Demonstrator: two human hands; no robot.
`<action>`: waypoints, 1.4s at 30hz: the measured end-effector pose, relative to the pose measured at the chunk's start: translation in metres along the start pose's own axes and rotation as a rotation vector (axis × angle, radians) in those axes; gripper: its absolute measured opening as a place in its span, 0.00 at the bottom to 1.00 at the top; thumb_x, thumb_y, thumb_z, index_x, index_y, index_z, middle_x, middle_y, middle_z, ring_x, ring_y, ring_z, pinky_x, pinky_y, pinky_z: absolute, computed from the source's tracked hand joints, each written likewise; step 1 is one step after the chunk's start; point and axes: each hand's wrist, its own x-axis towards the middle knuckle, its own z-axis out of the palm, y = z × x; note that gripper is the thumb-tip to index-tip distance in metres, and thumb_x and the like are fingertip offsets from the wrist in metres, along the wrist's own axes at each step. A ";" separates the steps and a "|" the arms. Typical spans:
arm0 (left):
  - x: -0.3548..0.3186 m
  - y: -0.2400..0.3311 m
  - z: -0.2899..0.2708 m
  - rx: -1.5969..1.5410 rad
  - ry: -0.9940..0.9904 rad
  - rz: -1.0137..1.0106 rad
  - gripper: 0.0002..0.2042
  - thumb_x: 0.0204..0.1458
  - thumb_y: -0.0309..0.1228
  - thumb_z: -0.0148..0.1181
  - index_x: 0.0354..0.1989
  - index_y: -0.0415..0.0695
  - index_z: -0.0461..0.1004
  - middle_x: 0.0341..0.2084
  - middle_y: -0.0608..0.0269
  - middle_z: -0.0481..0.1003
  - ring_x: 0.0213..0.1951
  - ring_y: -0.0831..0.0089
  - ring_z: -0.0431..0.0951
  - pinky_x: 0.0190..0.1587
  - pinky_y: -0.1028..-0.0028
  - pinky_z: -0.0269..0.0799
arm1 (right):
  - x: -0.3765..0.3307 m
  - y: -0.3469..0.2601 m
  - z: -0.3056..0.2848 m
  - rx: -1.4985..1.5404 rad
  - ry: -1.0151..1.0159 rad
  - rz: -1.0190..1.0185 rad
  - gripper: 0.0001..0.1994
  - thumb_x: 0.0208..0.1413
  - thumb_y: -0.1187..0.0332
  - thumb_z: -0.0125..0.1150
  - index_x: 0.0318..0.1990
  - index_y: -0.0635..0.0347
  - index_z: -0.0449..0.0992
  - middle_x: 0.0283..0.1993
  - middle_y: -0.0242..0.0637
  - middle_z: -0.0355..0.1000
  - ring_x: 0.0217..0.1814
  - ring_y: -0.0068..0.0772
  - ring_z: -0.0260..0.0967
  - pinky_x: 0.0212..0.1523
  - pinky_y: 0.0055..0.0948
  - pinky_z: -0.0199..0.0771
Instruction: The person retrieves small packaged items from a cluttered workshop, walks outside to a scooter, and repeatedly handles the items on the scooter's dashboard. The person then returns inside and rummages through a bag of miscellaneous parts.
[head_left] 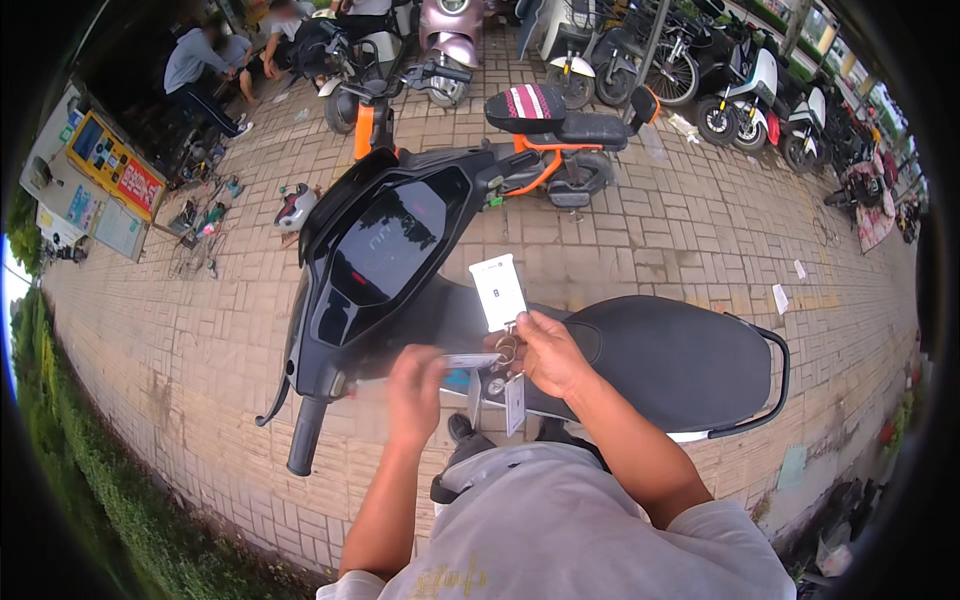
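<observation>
My right hand (552,352) pinches a white card tag (498,295), which stands up above the fingers with a small black mark on it. Below the pinch, a metal key ring (507,348) joins this tag to other tags. One of them, a thin white tag (470,361), lies sideways between the ring and my left hand (413,393). Motion smears the left fingers at its far end, so their grip is unclear. Another tag (515,404) dangles under the ring. All this is above the footboard of a black scooter, between its dark display (390,240) and seat (670,360).
A black handlebar grip (306,437) sticks out at left. Beyond the scooter stands an orange electric bike (560,150). Several parked scooters and bicycles line the far side, with people seated at far left. A yellow-fronted cabinet (115,165) and a green hedge (90,470) border the brick pavement.
</observation>
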 end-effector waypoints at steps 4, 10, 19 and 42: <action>0.023 0.044 0.007 0.150 -0.164 0.187 0.02 0.52 0.20 0.55 0.33 0.36 0.72 0.27 0.62 0.71 0.26 0.77 0.71 0.29 0.80 0.68 | -0.027 -0.002 -0.014 -0.030 -0.043 -0.092 0.14 0.61 0.62 0.50 0.48 0.61 0.66 0.42 0.41 0.70 0.40 0.33 0.71 0.37 0.35 0.75; 0.039 0.078 0.016 0.062 -0.361 0.120 0.05 0.49 0.21 0.59 0.34 0.37 0.74 0.25 0.60 0.72 0.27 0.69 0.72 0.30 0.75 0.67 | -0.037 -0.006 -0.020 -0.239 0.003 -0.383 0.45 0.47 0.56 0.68 0.66 0.60 0.44 0.57 0.40 0.60 0.52 0.32 0.65 0.40 0.34 0.75; 0.048 0.100 0.014 0.013 -0.488 0.132 0.05 0.50 0.22 0.59 0.34 0.36 0.75 0.25 0.63 0.72 0.26 0.76 0.70 0.28 0.78 0.66 | -0.063 -0.037 -0.006 -1.255 0.215 -0.960 0.46 0.35 0.49 0.72 0.62 0.58 0.57 0.69 0.56 0.40 0.70 0.58 0.43 0.65 0.50 0.47; 0.018 -0.015 0.034 -0.411 0.237 -0.595 0.17 0.60 0.38 0.47 0.47 0.36 0.72 0.31 0.66 0.73 0.32 0.81 0.67 0.36 0.78 0.64 | 0.131 0.003 0.020 -0.410 0.360 0.007 0.10 0.51 0.70 0.55 0.29 0.72 0.74 0.23 0.45 0.69 0.21 0.32 0.62 0.21 0.33 0.61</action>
